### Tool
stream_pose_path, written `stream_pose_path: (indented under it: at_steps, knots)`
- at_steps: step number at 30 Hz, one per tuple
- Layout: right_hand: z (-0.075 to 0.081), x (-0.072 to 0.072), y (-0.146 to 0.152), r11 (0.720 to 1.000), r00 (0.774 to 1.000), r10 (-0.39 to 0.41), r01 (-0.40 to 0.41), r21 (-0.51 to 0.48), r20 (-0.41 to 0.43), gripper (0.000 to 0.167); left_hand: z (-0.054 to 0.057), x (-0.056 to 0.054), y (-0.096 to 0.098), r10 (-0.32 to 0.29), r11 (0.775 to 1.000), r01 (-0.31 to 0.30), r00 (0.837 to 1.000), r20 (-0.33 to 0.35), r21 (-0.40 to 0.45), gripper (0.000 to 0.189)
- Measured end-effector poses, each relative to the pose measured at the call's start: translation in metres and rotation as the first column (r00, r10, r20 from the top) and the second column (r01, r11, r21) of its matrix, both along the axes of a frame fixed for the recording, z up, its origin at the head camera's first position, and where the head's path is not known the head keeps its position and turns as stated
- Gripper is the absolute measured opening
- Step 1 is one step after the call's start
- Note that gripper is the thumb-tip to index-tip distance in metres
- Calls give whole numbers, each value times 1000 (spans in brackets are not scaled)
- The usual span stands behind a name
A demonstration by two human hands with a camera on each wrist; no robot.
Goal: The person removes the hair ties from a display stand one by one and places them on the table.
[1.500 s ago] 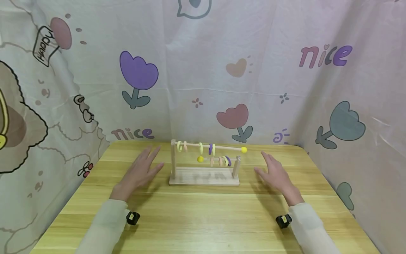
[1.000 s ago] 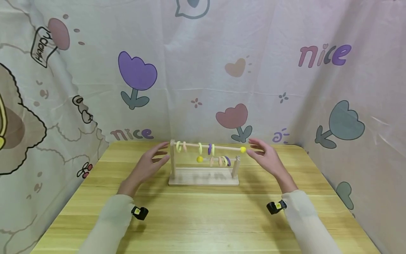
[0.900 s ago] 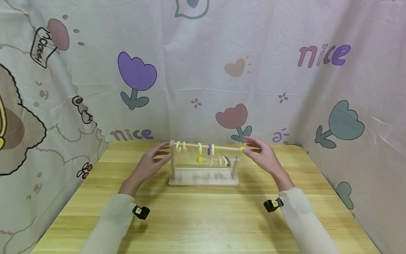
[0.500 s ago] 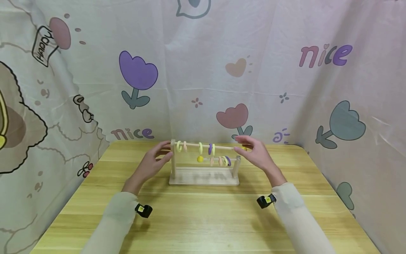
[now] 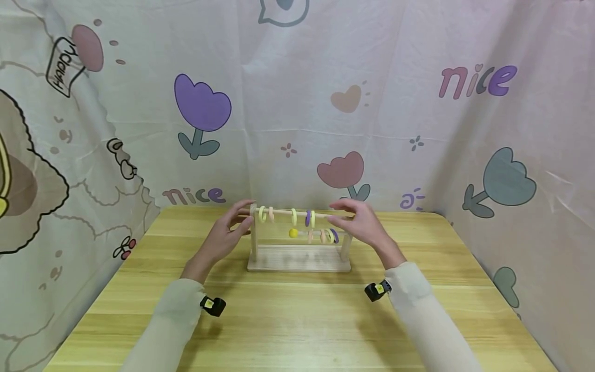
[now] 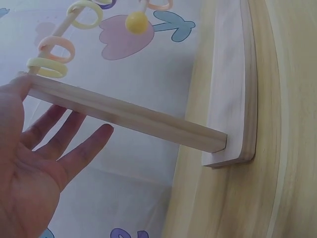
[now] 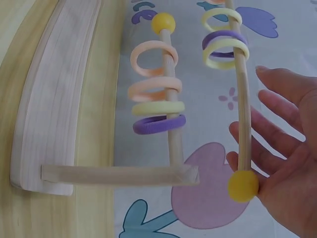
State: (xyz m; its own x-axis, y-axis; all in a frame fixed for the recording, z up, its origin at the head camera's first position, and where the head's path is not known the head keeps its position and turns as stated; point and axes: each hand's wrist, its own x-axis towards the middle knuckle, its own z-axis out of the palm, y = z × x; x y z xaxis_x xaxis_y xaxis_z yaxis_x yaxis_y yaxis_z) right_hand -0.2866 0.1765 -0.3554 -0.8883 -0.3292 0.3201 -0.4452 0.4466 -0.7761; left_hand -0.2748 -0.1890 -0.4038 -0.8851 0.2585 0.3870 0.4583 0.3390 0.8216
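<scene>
A pale wooden rack (image 5: 299, 258) stands on the table with two rods carrying small looped hair ties. On the upper rod (image 7: 242, 114) hang yellow, peach and purple hair ties (image 5: 310, 219), some apart, some bunched. The lower rod holds peach, yellow and purple hair ties (image 7: 157, 94). My left hand (image 5: 226, 231) holds the top of the tall post (image 6: 129, 114), thumb in front and fingers behind. My right hand (image 5: 360, 221) reaches around the upper rod's free end, fingers spread behind it. Its fingertips stand just short of the nearest yellow hair tie (image 7: 219, 54).
Yellow balls cap the rods' free ends, the upper ball (image 7: 243, 186) beside my right palm and the lower ball (image 5: 293, 233) mid-rack. The wooden table (image 5: 297, 320) extends in front. A printed curtain (image 5: 279, 103) hangs behind and at both sides.
Both hands have come in from beside the rack. The left has reached the tall post's top; the right has moved left along the upper rod, past its yellow ball. The hair ties have stayed put.
</scene>
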Motion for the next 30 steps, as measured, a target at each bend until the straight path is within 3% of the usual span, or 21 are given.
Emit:
stream_pose_path:
  at_steps: [9,30]
  knots:
    - [0,-6,-17,994,992,71,-61,95,-103,33,2,-1,1,12,1000,-12,1000,15,8,42]
    - [-2,-7,-38,982,992,47,-24,188,-120,42,4,-4,3,5,1000,-5,999,36,-2,41]
